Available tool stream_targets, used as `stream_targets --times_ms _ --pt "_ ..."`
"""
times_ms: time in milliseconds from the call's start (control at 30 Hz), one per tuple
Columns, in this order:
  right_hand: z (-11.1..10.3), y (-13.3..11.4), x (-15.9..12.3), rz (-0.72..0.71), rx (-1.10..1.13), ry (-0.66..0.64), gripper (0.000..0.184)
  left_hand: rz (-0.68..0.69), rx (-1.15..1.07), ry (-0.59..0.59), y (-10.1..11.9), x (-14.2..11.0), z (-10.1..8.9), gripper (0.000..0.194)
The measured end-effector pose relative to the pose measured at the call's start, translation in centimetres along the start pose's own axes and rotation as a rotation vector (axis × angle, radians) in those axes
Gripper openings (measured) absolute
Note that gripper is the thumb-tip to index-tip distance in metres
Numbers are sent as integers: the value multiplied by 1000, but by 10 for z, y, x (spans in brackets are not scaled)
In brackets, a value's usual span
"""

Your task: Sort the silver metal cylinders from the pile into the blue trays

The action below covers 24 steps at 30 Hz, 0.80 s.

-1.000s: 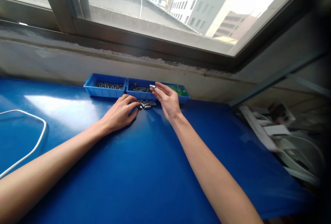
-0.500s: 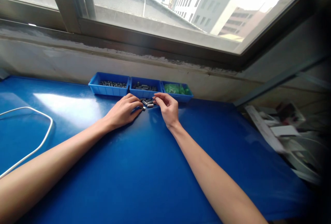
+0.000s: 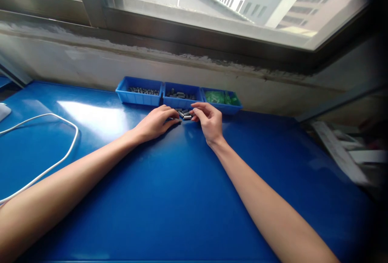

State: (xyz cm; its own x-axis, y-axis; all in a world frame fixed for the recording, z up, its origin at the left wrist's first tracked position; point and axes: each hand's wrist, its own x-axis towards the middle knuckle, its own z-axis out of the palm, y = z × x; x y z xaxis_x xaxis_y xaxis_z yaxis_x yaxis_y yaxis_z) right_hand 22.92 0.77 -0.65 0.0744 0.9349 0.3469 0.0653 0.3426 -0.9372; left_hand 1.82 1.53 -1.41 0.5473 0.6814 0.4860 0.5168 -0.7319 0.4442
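Note:
Small dark-grey metal pieces point(image 3: 187, 117), short and rod-like with shiny faces, lie in a loose pile on the blue table point(image 3: 169, 198). My left hand point(image 3: 159, 121) rests at the pile's left side, fingers curled and thumb drawn in around a small metal piece, mostly hidden. Over the pile's right side, my right hand point(image 3: 211, 123) has thumb and forefinger pinched together; whatever is between them is too small to make out. Just behind the pile, the middle blue bin point(image 3: 177, 102) holds more of these metal pieces.
Left of it, a blue bin point(image 3: 138, 98) contains smaller grey parts. A right-hand blue bin point(image 3: 232, 109) holds green bags point(image 3: 216, 96). A white cable point(image 3: 68, 149) loops over the table's left side. Wall and window point(image 3: 194, 32) stand behind; blurred items lie beyond the right edge.
My right hand, which held up a metal piece by the middle bin, has come down to the pile and stays there pinched. My left hand stays at the pile's left. The view has shifted.

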Motion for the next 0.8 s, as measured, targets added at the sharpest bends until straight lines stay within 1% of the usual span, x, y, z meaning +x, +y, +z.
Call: stream_targets --times_ms 100,233,300,367,433,533,633,700,767,800 --pt "0 -2 -1 2 -34 -3 16 -104 -185 70 2 1 -4 18" --pt "2 -4 -4 -22 -145 -42 18 -241 -462 203 3 3 -8 35" --pt "3 -5 -6 -66 -223 -103 22 -293 -565 227 2 4 -9 41" --pt "4 -5 -8 -104 -277 -185 29 -328 -630 217 1 4 -8 44" --pt "5 -5 -9 -120 -292 -258 32 -339 -655 193 1 4 -8 46" --pt "5 -3 -10 -124 -275 -291 29 -334 -688 154 2 3 -9 47" --pt "5 0 -9 -107 -239 -290 30 -310 -720 122 3 2 -10 47" --pt "5 2 -9 -90 -201 -284 30 -292 -695 110 4 2 -11 46" --pt "6 2 -6 -83 -165 -242 30 -273 -609 120 4 3 -11 44" --pt "6 2 -4 -89 -157 -193 30 -257 -537 132 4 4 -10 42"
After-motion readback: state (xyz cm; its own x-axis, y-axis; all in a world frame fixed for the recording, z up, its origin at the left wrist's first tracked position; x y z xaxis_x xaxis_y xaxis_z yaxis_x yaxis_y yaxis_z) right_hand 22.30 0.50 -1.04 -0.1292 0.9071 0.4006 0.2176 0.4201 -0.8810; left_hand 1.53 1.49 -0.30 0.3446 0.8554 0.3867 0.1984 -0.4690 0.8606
